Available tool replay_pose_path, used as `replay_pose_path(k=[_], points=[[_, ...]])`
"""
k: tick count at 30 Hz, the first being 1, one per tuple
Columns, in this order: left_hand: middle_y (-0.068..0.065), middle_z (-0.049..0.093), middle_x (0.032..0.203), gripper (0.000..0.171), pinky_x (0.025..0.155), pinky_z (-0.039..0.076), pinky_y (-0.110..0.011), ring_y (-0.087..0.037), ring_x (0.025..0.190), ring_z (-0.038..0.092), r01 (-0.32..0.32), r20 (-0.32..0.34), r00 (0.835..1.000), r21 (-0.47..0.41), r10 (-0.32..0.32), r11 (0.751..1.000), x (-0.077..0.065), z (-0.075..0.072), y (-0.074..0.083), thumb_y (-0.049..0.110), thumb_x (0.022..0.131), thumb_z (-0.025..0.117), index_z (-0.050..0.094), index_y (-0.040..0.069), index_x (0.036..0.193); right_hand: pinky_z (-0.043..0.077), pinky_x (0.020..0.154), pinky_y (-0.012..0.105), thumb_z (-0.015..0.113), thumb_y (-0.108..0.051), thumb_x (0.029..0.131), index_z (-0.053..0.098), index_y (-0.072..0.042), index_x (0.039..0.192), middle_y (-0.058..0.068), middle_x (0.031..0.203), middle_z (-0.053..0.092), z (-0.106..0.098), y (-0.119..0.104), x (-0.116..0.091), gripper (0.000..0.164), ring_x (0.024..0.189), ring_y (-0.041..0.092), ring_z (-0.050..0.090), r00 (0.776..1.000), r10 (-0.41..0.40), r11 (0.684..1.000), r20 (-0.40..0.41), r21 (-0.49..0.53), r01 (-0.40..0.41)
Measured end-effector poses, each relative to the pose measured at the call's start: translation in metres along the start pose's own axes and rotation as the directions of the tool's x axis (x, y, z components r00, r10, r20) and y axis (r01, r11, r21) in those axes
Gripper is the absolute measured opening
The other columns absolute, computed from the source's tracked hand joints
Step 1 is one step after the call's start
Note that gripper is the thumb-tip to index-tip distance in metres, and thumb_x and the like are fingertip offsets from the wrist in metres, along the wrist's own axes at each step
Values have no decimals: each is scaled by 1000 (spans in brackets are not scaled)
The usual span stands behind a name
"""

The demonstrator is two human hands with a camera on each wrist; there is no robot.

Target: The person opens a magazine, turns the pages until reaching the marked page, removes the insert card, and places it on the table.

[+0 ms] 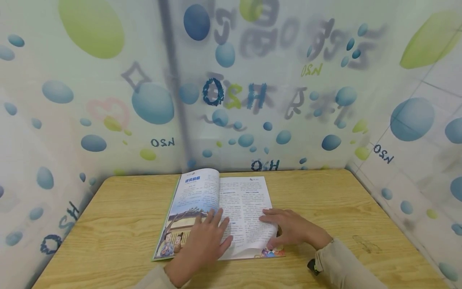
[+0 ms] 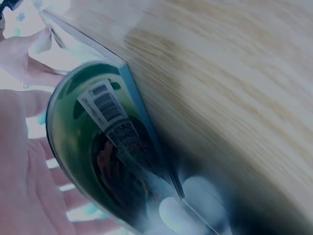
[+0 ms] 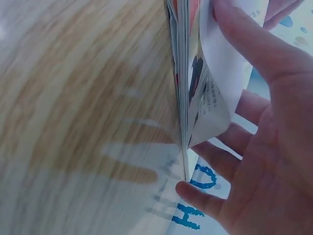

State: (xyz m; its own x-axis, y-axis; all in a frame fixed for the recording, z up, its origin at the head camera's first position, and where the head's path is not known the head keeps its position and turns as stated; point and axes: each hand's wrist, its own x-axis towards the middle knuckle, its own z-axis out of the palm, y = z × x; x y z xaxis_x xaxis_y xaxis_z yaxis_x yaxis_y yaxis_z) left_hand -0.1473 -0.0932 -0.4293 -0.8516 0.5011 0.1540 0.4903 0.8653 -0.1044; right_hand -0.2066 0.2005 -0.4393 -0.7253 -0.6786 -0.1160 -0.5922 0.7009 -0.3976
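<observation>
An open magazine [image 1: 236, 216] lies on the wooden table, with an illustrated left page [image 1: 195, 192] that bows upward and a text page on the right. My left hand [image 1: 207, 241] rests across the left page near the fold, fingers spread and fairly straight. At the right edge, my right hand [image 1: 288, 226] holds a page [image 1: 258, 235] whose lower corner is lifted and curled. The right wrist view shows that loose page [image 3: 215, 107] between the thumb and fingers, above the stacked pages. The magazine's green back cover [image 2: 90, 83], with a barcode label, curves beside my left palm.
The wooden table [image 1: 119, 216] extends to both sides of the magazine. Behind and around it hang pale curtains [image 1: 223, 132] printed with blue and green drops and lettering. A small dark object [image 1: 313, 266] is at the right sleeve's cuff.
</observation>
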Motion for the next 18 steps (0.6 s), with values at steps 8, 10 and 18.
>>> replay_pose_path(k=[8,10,18], points=[[-6,51,147,72,101,46,-53,-28,132,51,-142,80,987,73,136,987,2,-2,8,71,90,51,57,20,140,36,108,59,64,-68,82,53,-10,144,14,148,49,-1,-4,2,86,137,36,44,998,-21,1000,-52,-3,21],[-6,52,145,70,100,47,-52,-27,130,52,-156,71,986,96,150,983,3,-2,9,68,89,55,57,20,139,35,109,60,64,-68,82,52,-10,145,15,150,47,-1,-4,2,86,139,36,41,998,-16,1000,-66,5,17],[-8,52,145,67,96,49,-51,-27,127,54,-136,-14,991,45,136,990,0,-3,5,50,91,64,46,19,147,31,108,66,68,-65,82,39,-14,153,18,159,31,-12,-4,0,92,144,40,30,995,-8,998,-102,63,14]])
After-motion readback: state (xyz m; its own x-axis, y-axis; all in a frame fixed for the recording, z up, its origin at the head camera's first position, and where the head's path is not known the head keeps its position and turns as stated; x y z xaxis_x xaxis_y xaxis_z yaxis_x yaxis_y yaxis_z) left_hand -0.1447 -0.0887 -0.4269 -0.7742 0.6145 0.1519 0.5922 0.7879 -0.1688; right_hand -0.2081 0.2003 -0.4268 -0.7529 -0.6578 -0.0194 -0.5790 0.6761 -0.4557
